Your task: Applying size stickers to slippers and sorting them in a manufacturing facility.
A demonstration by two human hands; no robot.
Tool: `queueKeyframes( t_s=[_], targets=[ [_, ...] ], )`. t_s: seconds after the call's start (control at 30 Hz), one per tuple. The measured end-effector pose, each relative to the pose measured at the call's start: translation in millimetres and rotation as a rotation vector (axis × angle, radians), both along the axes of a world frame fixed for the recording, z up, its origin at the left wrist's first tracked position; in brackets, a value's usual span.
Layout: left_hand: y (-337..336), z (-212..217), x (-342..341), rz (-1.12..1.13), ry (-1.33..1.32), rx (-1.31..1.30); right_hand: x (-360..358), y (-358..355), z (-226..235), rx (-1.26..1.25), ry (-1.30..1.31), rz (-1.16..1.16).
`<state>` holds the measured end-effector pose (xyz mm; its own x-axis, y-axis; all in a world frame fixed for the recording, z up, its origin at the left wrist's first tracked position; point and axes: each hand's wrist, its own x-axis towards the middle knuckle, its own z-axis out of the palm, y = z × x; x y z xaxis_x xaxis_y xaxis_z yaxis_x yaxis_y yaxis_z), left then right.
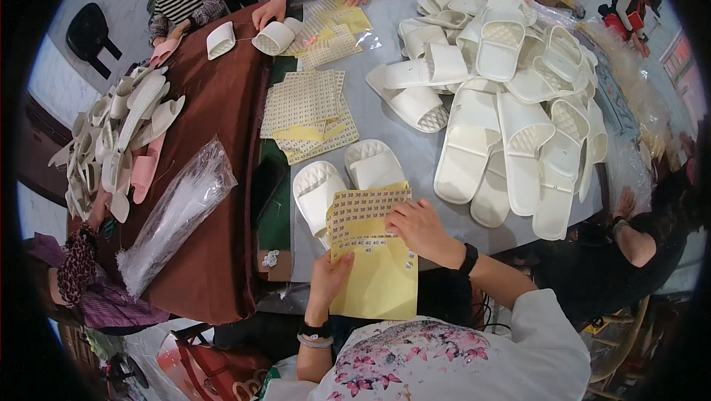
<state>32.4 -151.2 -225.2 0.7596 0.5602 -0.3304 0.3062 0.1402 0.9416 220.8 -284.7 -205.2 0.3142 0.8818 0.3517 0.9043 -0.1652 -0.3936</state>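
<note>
Between our hands, we hold the yellow sticker sheet [374, 268], left hand [328, 275] pinching its edge, right hand [418, 227] pressing fingers on top; a careless peel could tear a sticker.

Even indoor light from above, bright overall, no hard shadows. White slippers pile [511, 105] is near overexposed, tread detail washed out in spots. Glare on clear plastic bags [178, 212] and on the grey table [385, 123]. Brown cloth [215, 142] reads dark, low detail. Heavy fisheye: black vignette fills all corners, table edges bow toward the rim. Centre sharp, yellow sticker sheet [374, 260] crisp; rim figures soft and squeezed. Bright window patch at upper right, slightly blown.
</note>
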Motion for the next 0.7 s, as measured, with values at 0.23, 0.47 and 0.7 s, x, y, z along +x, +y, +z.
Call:
queueKeyframes(
  t_s=[0.23,0.47,0.7],
  targets=[
    [0.6,0.0,-1.1,-0.01,0.0,-0.011,-2.1,-1.5,3.1,-0.042,0.006,-0.003],
    [1.2,-5.8,-2.3,-0.018,0.012,0.055,3.5,-9.1,16.7,0.063,0.385,-0.052],
    [16.3,43.6,-38.1,0.287,-0.14,-0.028,28.9,-33.8,30.3,0.025,0.603,-0.063]
  ],
)
